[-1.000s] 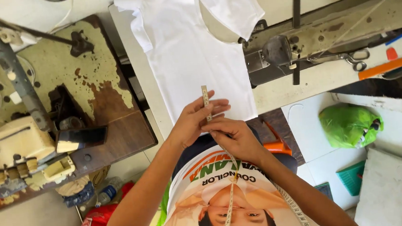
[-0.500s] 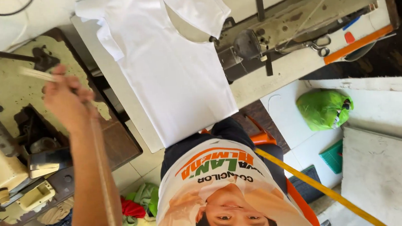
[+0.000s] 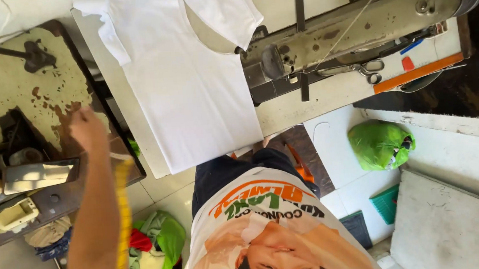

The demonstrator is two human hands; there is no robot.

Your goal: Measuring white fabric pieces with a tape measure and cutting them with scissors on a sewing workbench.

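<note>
Left hand (image 3: pixel 86 130) raised over worn side table (image 3: pixel 50 80), fist closed on yellow tape measure (image 3: pixel 122 215), which hangs down along forearm. Right hand out of view. Risk: slack tape could snag on table edge or drop onto the cloth scraps (image 3: pixel 154 247) below. White garment (image 3: pixel 191 93) lies flat nr sewing machine (image 3: pixel 356 31), untouched.

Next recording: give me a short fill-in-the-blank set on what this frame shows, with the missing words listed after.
1. The raised left hand holds a yellow measuring ____ that hangs down along the forearm.
2. The white cotton garment lies flat on the pale sewing table, to the ____ of the grey sewing machine in the picture.
3. The metal scissors lie on the table right beside the sewing ____.
4. The crumpled plastic bag on the floor is ____ in colour.

Missing words: tape; left; machine; green
</note>
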